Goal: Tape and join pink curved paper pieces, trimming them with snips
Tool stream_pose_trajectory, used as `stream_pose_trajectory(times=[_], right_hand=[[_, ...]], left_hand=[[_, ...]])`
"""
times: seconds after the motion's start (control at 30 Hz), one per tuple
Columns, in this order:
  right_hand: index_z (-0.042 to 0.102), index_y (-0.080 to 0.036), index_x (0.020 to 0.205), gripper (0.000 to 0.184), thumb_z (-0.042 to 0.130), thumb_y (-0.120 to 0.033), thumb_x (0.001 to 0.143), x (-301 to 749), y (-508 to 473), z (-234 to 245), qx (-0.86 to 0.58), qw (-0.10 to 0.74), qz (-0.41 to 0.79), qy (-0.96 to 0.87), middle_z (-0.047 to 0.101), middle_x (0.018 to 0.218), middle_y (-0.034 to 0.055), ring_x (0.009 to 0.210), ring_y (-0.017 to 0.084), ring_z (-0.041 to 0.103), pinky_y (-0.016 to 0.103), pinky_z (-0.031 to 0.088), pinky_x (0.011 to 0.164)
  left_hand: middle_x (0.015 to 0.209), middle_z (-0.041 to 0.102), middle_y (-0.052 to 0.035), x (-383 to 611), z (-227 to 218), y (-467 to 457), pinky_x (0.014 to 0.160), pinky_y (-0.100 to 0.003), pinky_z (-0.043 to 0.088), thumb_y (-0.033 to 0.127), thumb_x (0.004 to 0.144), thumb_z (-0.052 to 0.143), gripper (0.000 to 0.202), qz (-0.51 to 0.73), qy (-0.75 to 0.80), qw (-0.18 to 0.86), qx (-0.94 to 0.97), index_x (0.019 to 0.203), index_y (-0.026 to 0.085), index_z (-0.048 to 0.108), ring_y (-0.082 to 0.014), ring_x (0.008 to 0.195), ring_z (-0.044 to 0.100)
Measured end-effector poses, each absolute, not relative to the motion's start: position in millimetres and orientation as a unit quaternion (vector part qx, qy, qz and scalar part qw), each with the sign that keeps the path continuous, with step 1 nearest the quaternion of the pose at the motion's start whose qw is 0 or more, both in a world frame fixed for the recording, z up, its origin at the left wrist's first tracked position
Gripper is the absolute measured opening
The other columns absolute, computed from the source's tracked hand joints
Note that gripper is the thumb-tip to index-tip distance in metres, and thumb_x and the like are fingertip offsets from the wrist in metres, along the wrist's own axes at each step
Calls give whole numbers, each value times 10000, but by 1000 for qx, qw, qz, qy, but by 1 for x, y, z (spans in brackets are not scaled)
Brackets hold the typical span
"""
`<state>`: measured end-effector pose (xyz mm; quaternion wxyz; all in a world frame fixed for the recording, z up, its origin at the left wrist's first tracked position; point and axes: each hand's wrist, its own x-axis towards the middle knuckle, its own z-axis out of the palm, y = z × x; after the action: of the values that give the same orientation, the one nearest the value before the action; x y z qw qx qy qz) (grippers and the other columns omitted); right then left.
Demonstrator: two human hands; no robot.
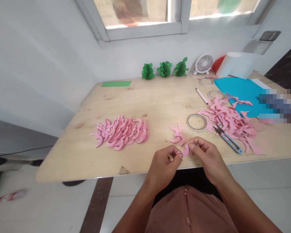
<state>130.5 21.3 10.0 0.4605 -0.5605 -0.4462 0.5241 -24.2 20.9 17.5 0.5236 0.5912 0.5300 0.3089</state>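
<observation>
Left hand (163, 164) and right hand (206, 158) pinch a small pink paper piece (186, 150) between them, near the front edge of a pale wooden worktop (160, 100) set against a white wall (126, 60) below a window (145, 31); tiled floor (48, 204) beneath.

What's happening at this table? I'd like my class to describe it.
A person at a wooden table has a small pink piece between the fingertips of the left hand and right hand. A few loose pink pieces lie just beyond the hands. A heap of curved pink pieces sits to the left; pink scraps and snips lie to the right. Three green shapes stand at the back.
</observation>
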Motion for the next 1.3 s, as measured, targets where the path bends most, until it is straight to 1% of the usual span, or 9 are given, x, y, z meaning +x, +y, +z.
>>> stream_pose_trajectory(times=[0.13,0.27,0.37,0.47,0.63,0.87,0.97,1.1,1.3], right_hand=[[593,-196,713,230,626,-411,788,130,22,12,-559,458,512,-465,543,681,-10,663,144,484,249,394,620],[569,-191,676,264,623,-424,788,130,25,15,-575,440,490,-485,499,630,-22,593,128,432,251,350,568],[570,-189,672,277,629,-434,787,130,27,16,-576,442,483,-489,481,612,-34,569,117,413,246,335,549],[609,-190,703,269,648,-444,780,132,30,16,-559,447,512,-475,502,619,-32,583,120,438,245,354,565],[659,-178,735,339,583,-496,824,137,31,13,-495,480,584,-428,595,697,31,665,154,500,276,408,638],[631,-186,746,234,678,-414,759,130,22,9,-542,449,565,-430,579,708,-9,657,133,496,253,385,626],[609,-186,749,217,667,-395,763,128,22,9,-552,452,550,-434,548,688,-19,625,123,470,253,366,601],[595,-185,722,199,658,-370,760,128,27,13,-565,453,525,-448,526,656,-24,597,118,447,252,346,574],[617,-191,754,183,600,-362,817,127,30,20,-535,446,516,-498,583,714,-7,681,144,516,266,396,651]], left_hand=[[601,559,16,-24,19,21,512,-222,327,296,808,530,199,309,527,532,587,668,170,595,-118,542,450],[638,580,6,-25,21,21,540,-232,341,304,812,535,193,309,514,546,585,714,164,624,-119,559,452],[625,545,12,-27,21,21,563,-237,344,307,828,527,207,322,502,551,583,719,162,627,-120,573,438],[608,512,12,-28,20,23,569,-236,338,322,834,521,240,340,500,556,571,671,162,597,-124,583,431],[585,490,12,-27,16,26,573,-238,345,359,809,559,267,363,500,578,533,636,156,573,-125,582,432],[610,524,12,-24,11,27,606,-235,363,338,806,588,242,408,495,590,490,656,149,591,-120,608,450],[612,518,20,-23,13,27,606,-230,362,343,802,598,237,406,489,596,492,662,151,601,-118,607,445],[664,565,3,-24,15,25,651,-237,380,331,807,593,221,399,482,609,487,690,148,633,-135,662,484],[641,611,-10,-22,12,24,682,-237,388,274,781,648,180,428,453,658,423,663,139,642,-127,654,510]])
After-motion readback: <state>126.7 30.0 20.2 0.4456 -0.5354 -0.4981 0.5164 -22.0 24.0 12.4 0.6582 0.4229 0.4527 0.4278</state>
